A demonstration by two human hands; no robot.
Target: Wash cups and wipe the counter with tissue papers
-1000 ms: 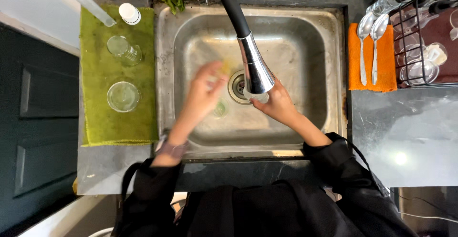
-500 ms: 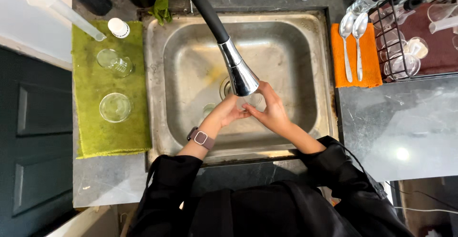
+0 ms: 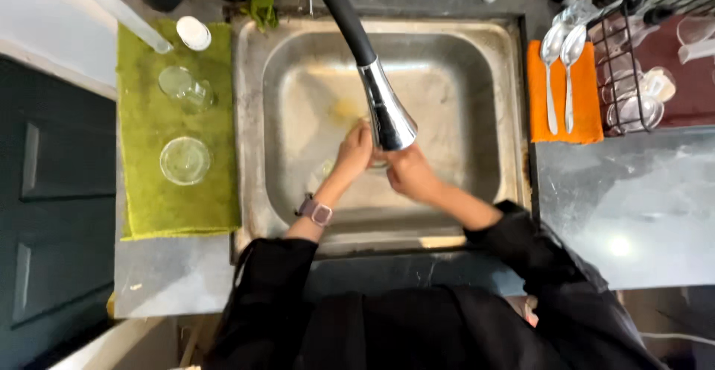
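both hands meet at the centre of the frame, under the chrome head of the tap (image 3: 387, 113). left hand (image 3: 354, 151): fingers curled, tips just beside the tap head; whether it grips anything, cannot tell. right hand (image 3: 408, 173): folded inward, close against the left hand, directly below the spout; its grip is also hidden from this angle. a small clear object seems to sit between the hands, too hidden to name.

the person wears black sleeves, with a watch (image 3: 316, 211) on the left wrist, pinkish strap, dark face.

steel sink (image 3: 477, 80): fills the middle of the frame. a yellowish smear lies on its floor, upper left of the hands. the tap's black hose runs down from the top edge of the frame to the chrome head.

left of frame: green towel (image 3: 149, 199) spread on the counter beside the sink. on it, a glass (image 3: 185, 160) seen from above, a second glass (image 3: 186, 89) lying tilted above it, and a white cap (image 3: 194, 33) near the towel's upper corner.

right of frame: orange cloth (image 3: 585, 109) just beside the sink, two spoons (image 3: 558, 72) lying on it side by side, bowls toward the top. further right, a wire rack (image 3: 618, 50) holding clear glassware.

lower right: grey counter (image 3: 633, 199), glossy, with a bright reflection.

top edge: a green scrubber (image 3: 262, 1) behind the sink rim.
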